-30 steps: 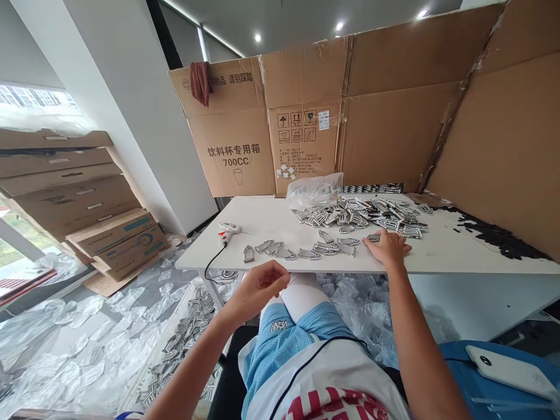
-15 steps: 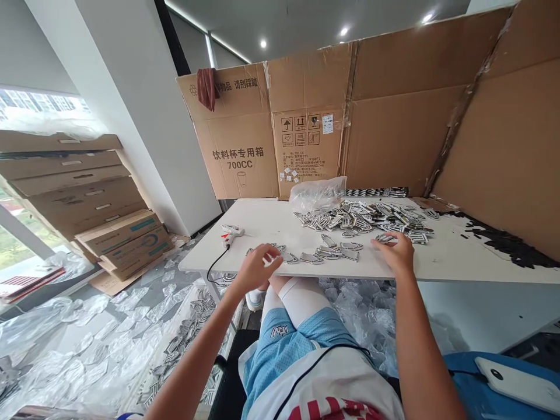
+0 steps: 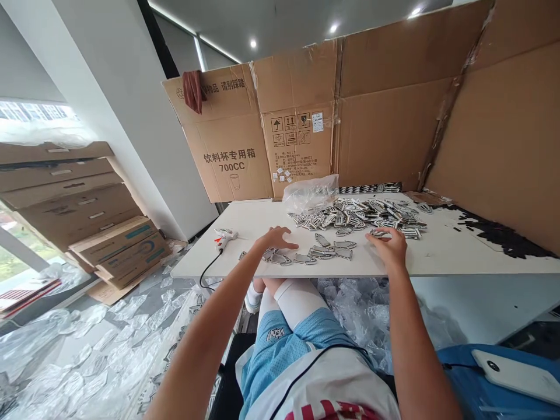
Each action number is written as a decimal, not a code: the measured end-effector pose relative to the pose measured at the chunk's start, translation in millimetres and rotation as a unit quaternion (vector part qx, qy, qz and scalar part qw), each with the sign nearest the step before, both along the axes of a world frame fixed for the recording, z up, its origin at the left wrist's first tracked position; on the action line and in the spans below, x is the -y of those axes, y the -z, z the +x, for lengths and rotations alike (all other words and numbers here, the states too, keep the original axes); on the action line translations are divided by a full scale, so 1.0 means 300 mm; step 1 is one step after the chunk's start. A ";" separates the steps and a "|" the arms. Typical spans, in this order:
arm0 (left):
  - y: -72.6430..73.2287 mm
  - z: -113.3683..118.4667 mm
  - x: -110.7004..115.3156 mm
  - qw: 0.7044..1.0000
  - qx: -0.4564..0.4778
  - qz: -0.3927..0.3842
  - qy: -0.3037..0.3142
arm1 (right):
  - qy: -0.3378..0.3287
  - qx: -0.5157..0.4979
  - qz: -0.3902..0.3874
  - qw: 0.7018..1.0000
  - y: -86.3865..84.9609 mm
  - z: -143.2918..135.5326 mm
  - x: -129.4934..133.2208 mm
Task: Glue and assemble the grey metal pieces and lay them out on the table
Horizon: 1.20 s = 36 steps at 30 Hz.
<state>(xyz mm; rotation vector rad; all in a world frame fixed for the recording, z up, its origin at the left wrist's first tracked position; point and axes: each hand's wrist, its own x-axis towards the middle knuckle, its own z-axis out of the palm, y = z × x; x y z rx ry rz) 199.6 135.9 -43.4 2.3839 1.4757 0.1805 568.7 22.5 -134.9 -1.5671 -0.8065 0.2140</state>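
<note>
My left hand [image 3: 275, 238] is over the table near its front edge, fingers apart and holding nothing. Just below it lie several small flat oval pieces [image 3: 280, 259], pale with dark outlines. My right hand [image 3: 391, 246] pinches a similar small black-and-white piece [image 3: 380, 234] between thumb and fingers; the fingers partly cover it. Between the hands a loose cluster of such pieces [image 3: 324, 252] lies on the white table [image 3: 254, 216]. A large heap of them [image 3: 363, 214] is behind, close to my right hand.
A white glue gun [image 3: 226, 234] with a black cord rests at the table's left. A clear plastic bag [image 3: 310, 192] lies by the heap. Cardboard panels [image 3: 385, 128] wall the back and right. Black scraps [image 3: 511, 236] lie at right; plastic wrappers [image 3: 87, 356] cover the floor.
My left hand has moved slightly right and up, its fingers reaching over the table. My right hand keeps the small piece near the heap. The camera view has shifted a little.
</note>
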 end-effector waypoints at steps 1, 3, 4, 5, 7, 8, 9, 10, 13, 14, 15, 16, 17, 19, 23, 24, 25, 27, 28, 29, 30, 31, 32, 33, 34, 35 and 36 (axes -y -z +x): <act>0.012 0.009 -0.005 1.000 -0.001 0.006 -0.001 | 0.002 -0.002 0.001 1.000 0.000 0.001 -0.002; 0.034 0.027 -0.014 1.000 0.004 0.024 -0.001 | 0.004 -0.003 0.001 1.000 0.000 0.003 -0.006; 0.042 0.035 -0.018 0.999 0.009 0.032 0.000 | 0.004 -0.003 0.001 1.000 0.000 0.005 -0.008; 0.049 0.042 -0.022 0.999 0.014 0.040 0.002 | 0.003 -0.004 0.002 1.000 0.000 0.006 -0.010; 0.057 0.053 -0.029 0.998 0.021 0.052 0.007 | -0.001 -0.003 0.004 1.000 0.000 0.008 -0.014; 0.059 0.056 -0.032 0.998 0.023 0.056 0.009 | -0.002 -0.003 0.005 1.000 0.000 0.009 -0.015; 0.060 0.058 -0.035 0.998 0.022 0.059 0.010 | -0.002 -0.002 0.004 1.000 0.001 0.010 -0.016; 0.060 0.060 -0.037 0.998 0.019 0.061 0.012 | -0.002 -0.002 0.003 1.000 0.002 0.010 -0.017; 0.055 0.061 -0.039 0.998 0.003 0.062 0.015 | -0.001 -0.001 -0.001 1.000 0.008 0.012 -0.020; 0.052 0.061 -0.039 0.998 -0.002 0.064 0.016 | -0.001 0.000 0.000 1.000 0.011 0.013 -0.021; 0.049 0.061 -0.037 0.998 -0.006 0.068 0.017 | -0.002 0.001 0.001 1.000 0.014 0.014 -0.022; 0.045 0.060 -0.034 0.997 -0.010 0.073 0.018 | -0.004 0.002 0.003 1.000 0.016 0.015 -0.023; 0.041 0.058 -0.030 0.997 -0.012 0.079 0.020 | -0.006 0.002 0.005 1.000 0.019 0.016 -0.025; 0.034 0.054 -0.018 0.995 -0.013 0.095 0.025 | -0.009 0.002 0.007 1.000 0.023 0.019 -0.028; 0.030 0.041 0.011 0.990 -0.009 0.134 0.038 | -0.009 0.000 0.006 1.000 0.022 0.020 -0.031; 0.032 0.037 0.016 0.989 -0.007 0.142 0.041 | -0.009 0.000 0.007 1.000 0.021 0.019 -0.030; 0.035 0.032 0.021 0.988 -0.004 0.149 0.044 | -0.009 -0.001 0.008 1.000 0.019 0.017 -0.029; 0.042 0.021 0.025 0.986 0.007 0.160 0.042 | -0.011 -0.001 0.008 1.000 0.015 0.014 -0.024; 0.045 0.014 0.024 0.985 0.014 0.165 0.038 | -0.012 -0.002 0.007 1.000 0.013 0.012 -0.022; 0.047 0.006 0.023 0.985 0.024 0.169 0.033 | -0.012 -0.003 0.006 1.000 0.010 0.010 -0.019; 0.049 -0.003 0.021 0.984 0.036 0.173 0.026 | -0.013 -0.004 0.006 1.000 0.008 0.008 -0.017; 0.050 -0.011 0.020 0.983 0.050 0.177 0.019 | -0.013 -0.005 0.006 1.000 0.006 0.006 -0.015; 0.049 -0.020 0.019 0.981 0.067 0.182 0.009 | -0.014 -0.006 0.007 1.000 0.004 0.004 -0.014; 0.047 -0.027 0.018 0.978 0.087 0.188 -0.002 | -0.015 -0.008 0.009 1.000 0.002 0.003 -0.013; 0.045 -0.034 0.017 0.975 0.110 0.193 -0.015 | -0.015 -0.009 0.009 1.000 0.001 0.001 -0.013; 0.042 -0.039 0.017 0.970 0.135 0.199 -0.031 | -0.016 -0.011 0.009 1.000 -0.001 0.000 -0.012; 0.039 -0.043 0.017 0.965 0.162 0.203 -0.049 | -0.015 -0.012 0.009 1.000 -0.002 -0.001 -0.012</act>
